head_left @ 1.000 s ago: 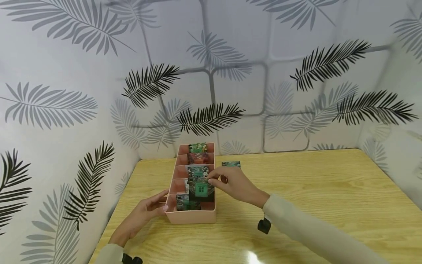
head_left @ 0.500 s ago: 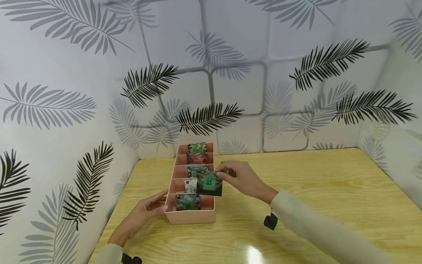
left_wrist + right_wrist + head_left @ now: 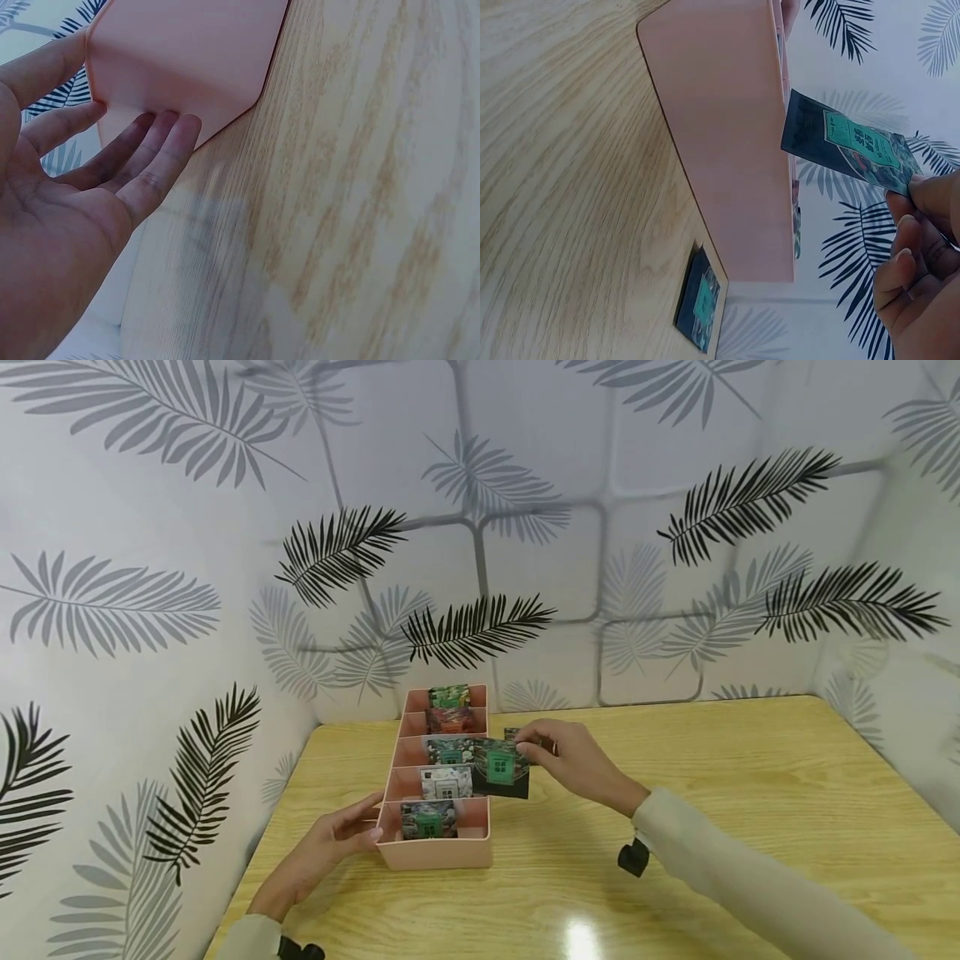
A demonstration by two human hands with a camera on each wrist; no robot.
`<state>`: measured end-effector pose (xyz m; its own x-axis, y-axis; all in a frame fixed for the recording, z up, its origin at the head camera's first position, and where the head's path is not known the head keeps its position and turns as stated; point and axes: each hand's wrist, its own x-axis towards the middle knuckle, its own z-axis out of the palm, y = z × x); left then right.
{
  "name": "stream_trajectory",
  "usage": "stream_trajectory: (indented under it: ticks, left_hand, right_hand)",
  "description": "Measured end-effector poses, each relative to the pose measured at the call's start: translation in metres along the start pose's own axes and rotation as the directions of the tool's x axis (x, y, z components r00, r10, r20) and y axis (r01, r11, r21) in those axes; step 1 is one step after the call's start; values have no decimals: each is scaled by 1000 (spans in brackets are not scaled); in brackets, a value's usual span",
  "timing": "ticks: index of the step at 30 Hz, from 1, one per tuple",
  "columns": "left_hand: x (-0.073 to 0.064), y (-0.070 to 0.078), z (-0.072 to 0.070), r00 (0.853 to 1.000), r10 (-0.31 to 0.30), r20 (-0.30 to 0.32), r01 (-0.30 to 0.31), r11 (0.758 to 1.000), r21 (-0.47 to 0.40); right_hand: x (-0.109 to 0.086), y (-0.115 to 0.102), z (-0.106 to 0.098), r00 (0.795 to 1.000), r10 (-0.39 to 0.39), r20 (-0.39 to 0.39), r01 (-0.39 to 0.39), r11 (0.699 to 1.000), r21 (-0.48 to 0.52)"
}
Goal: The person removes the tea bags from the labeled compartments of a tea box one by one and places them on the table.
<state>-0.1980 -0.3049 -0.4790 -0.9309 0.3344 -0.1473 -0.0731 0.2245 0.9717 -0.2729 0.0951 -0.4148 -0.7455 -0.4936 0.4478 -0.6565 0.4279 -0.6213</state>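
A pink organizer box (image 3: pixel 435 856) with a row of compartments stands on the table, each compartment in view holding a sachet. My left hand (image 3: pixel 322 856) rests on its near left corner. Fairly straight fingertips (image 3: pixel 187 127) touch the outer wall in the left wrist view. My right hand (image 3: pixel 573 760) pinches a dark sachet with a green label (image 3: pixel 501 768) by its upper right corner, between thumb and fingers. This sachet hangs above the box's right rim, partly covering it. In the right wrist view the sachet (image 3: pixel 851 142) is tilted and apart from the table.
A similar dark sachet (image 3: pixel 701 300) lies on the table right of the box, mostly covered by my right hand in the head view. In the box are a white sachet (image 3: pixel 446 783), a red one (image 3: pixel 452 720) and several green ones. A leaf-patterned backdrop (image 3: pixel 540 635) rises behind.
My right hand has moved right and slightly away with the pinched sachet, from over the near compartments to the right rim. The white sachet now shows. My left hand has stayed still.
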Motion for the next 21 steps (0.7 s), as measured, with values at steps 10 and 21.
stream_trajectory:
  ticks: [10, 21]
  left_hand:
    - [0, -3, 0, 1000, -1, 22, 1, 1000, -5]
    - [-1, -3, -1, 1000, 2, 6, -2, 1000, 2]
  right_hand:
    - [-5, 18, -8, 999, 26, -26, -27, 999, -46]
    - [-9, 33, -18, 997, 69, -45, -71, 996, -57]
